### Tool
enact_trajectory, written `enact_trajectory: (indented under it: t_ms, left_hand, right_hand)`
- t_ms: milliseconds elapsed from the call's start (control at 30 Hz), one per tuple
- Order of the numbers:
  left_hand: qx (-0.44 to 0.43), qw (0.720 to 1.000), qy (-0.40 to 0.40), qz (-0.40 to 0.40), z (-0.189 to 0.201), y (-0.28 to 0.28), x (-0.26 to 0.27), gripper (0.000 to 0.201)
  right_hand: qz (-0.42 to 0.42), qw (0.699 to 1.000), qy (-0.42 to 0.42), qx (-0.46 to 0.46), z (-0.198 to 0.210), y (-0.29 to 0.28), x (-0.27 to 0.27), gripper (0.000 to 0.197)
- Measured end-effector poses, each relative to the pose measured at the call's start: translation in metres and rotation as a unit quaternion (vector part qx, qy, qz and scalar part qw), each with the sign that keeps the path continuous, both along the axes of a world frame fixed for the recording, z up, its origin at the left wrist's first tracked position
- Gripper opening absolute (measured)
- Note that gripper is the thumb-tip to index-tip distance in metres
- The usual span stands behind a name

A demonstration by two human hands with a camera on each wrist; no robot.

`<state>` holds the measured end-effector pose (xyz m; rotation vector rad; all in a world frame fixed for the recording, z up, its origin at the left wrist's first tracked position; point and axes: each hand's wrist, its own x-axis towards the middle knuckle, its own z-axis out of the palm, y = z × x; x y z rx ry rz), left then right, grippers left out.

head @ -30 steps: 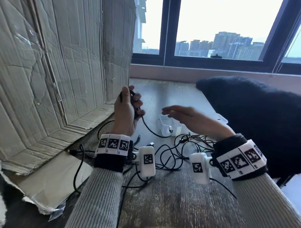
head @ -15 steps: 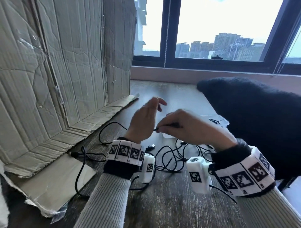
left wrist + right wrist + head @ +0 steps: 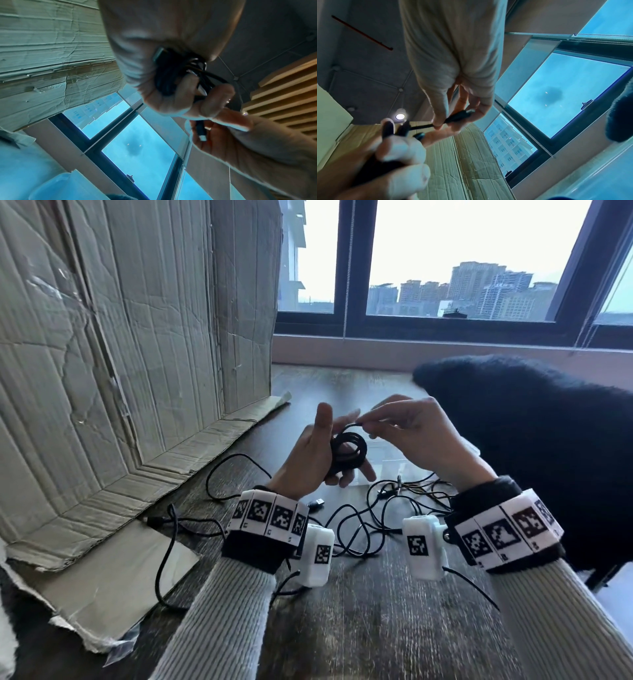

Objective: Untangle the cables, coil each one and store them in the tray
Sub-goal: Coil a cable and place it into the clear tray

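Note:
My left hand [image 3: 322,453] holds a black cable coil [image 3: 348,451] of several loops above the table, fingers curled through it and thumb upright. In the left wrist view the coil [image 3: 169,75] sits bunched in the left hand [image 3: 173,83]. My right hand [image 3: 407,433] pinches the coil's free end [image 3: 356,424] just above the loops. In the right wrist view the right hand [image 3: 453,116] pinches the cable end with its plug [image 3: 460,115]. A clear plastic tray [image 3: 394,455] lies behind the hands, mostly hidden. A tangle of black cables [image 3: 383,508] lies on the wooden table [image 3: 359,628] below.
A large creased cardboard sheet [image 3: 120,354] leans at the left, its flap on the table. A dark fuzzy garment [image 3: 531,440] fills the right side. One loose cable [image 3: 171,559] runs over the cardboard flap. A window [image 3: 462,261] spans the back.
The left hand came right from the cardboard and met the right hand. A wound coil now shows in the left hand, and the right hand pinches its end above it.

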<state>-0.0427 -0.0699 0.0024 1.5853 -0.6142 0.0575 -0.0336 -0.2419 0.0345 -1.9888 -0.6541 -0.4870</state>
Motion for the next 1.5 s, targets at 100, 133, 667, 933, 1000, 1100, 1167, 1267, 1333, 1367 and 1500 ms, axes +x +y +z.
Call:
enact_trajectory:
  t_ms: [100,133,667,933,1000,1100,1167,1267,1333,1367,1500]
  left_hand:
    - [-0.037,0.998,0.029,0.042,0.001,-0.001,0.001,0.079]
    - [-0.05,0.996,0.04,0.054,0.001,-0.001,0.003,0.082]
    - [-0.003,0.984,0.128,0.12,-0.003,0.01,0.017,0.049]
    - [0.031,0.987,0.129,0.087,0.0,0.002,0.01,0.049]
    - [0.047,0.991,0.09,0.086,0.002,0.005,0.01,0.055]
    - [0.087,0.993,0.019,0.076,0.0,0.011,0.012,0.06]
    - [0.137,0.985,-0.03,0.105,-0.004,0.015,0.02,0.058]
    - [0.204,0.969,-0.058,0.125,-0.007,0.016,0.024,0.056]
    - [0.146,0.986,-0.01,0.085,-0.007,0.012,0.02,0.053]
    - [0.111,0.992,0.008,0.065,-0.005,0.01,0.018,0.051]
    - [0.071,0.996,0.008,0.045,0.001,0.008,0.013,0.045]
  right_hand:
    - [-0.012,1.0,-0.011,-0.01,-0.005,0.004,0.003,0.024]
    - [-0.017,1.0,-0.015,-0.018,-0.007,0.007,0.004,0.029]
    - [0.016,0.996,0.087,-0.016,-0.016,0.035,-0.007,0.017]
    - [0.036,0.99,0.133,-0.018,-0.015,0.019,-0.003,0.016]
    - [0.01,0.991,0.129,-0.019,-0.017,0.019,0.001,0.017]
    - [-0.039,0.99,0.136,0.004,-0.022,0.021,0.007,0.016]
    - [-0.058,0.988,0.138,0.022,-0.022,0.021,0.008,0.014]
    - [-0.068,0.987,0.137,0.057,-0.021,0.02,0.006,0.007]
    - [-0.059,0.984,0.142,0.091,-0.019,0.021,0.002,0.008]
    - [-0.049,0.982,0.147,0.112,-0.018,0.022,0.0,0.009]
    - [-0.011,0.961,0.183,0.206,-0.015,0.023,-0.005,0.005]
